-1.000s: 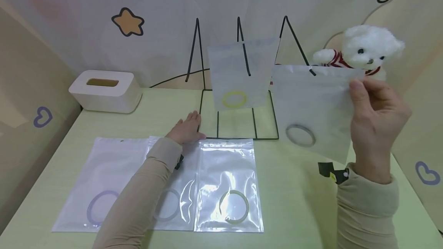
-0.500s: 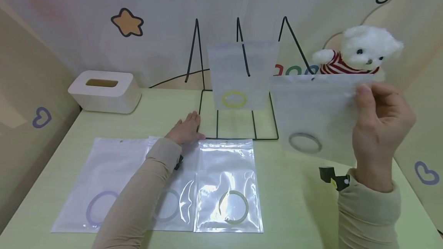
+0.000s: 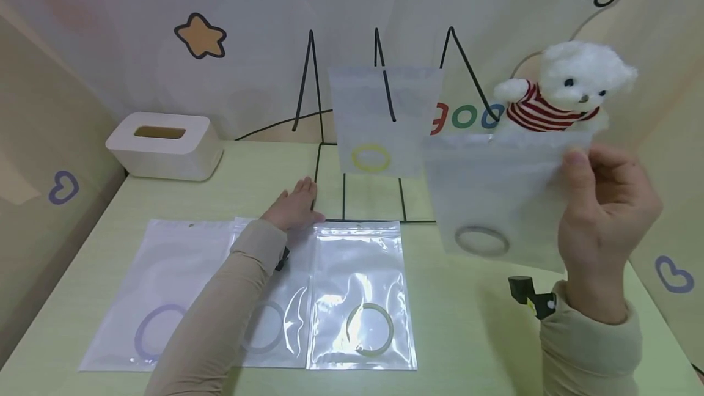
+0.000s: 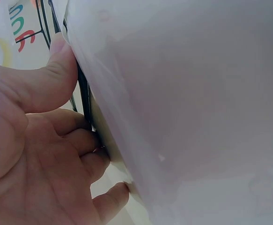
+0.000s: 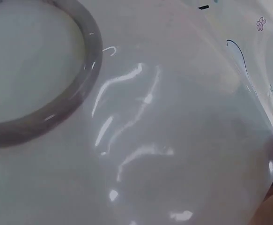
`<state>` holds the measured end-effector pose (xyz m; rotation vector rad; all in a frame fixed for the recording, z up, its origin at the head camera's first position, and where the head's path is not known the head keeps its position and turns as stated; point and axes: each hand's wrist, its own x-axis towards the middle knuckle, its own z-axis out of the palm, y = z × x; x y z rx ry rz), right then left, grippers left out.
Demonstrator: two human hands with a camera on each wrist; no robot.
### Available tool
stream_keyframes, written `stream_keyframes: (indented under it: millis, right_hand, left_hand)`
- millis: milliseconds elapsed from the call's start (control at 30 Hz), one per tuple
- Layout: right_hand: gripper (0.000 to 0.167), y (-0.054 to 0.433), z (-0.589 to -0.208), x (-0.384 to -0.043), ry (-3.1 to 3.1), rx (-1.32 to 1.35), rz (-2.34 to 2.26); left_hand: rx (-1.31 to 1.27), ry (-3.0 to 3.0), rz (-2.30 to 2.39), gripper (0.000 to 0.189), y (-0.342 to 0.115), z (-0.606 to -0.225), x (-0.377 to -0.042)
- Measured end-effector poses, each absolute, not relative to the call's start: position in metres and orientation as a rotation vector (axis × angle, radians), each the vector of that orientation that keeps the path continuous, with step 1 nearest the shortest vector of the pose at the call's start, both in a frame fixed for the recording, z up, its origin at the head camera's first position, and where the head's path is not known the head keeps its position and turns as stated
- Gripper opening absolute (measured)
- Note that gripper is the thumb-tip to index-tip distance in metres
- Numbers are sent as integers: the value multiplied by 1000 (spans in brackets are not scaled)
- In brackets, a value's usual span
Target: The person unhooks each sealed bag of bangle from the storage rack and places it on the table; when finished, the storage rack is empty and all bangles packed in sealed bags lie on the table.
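My right hand pinches the right edge of a translucent zip bag, thumb in front. Inside the bag lies a smooth grey-brown bangle. The bag's top edge hangs just below the tip of the rack's right hook. My left hand rests on the left front corner of the black wire rack, fingers extended in the head view. In the left wrist view, thumb and fingertips touch around its dark wire. On the middle hook hangs another bag with a yellow bangle.
Several zip bags lie in front: one with a pale green bangle, one with a purple bangle, and one partly under my left sleeve. A white tissue box stands back left, a white plush bear back right.
The right hand has lowered the bag, and its top has come away from the right hook's tip. More of the bear and the coloured letters shows. The left hand has stayed put.
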<state>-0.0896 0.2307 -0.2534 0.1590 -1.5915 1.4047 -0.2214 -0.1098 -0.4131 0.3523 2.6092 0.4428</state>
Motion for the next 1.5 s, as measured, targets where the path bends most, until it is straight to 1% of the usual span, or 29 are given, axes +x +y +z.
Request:
stream_keyframes:
  millis: [300, 500, 700, 1000, 1300, 1500]
  right_hand:
    - [16, 227, -266, -77, -1560, 293, 1526]
    - [17, 238, -284, -79, -1556, 288, 1675]
    - [12, 244, -300, -87, -1639, 179, 1773]
    - [16, 255, -310, -103, -1841, -66, 1693]
    - [10, 266, -316, -115, -1920, -98, 1664]
    - [14, 271, -320, -117, -2075, -226, 1593]
  left_hand:
    - [356, 2613, 454, 85, -110, -415, -221]
    - [356, 2618, 449, 85, -110, -415, -221]
    - [350, 2618, 443, 85, -110, -414, -220]
    - [341, 2618, 446, 84, -110, -412, -219]
    - [345, 2623, 464, 84, -111, -412, -219]
    - [351, 2622, 467, 84, -111, -413, -220]
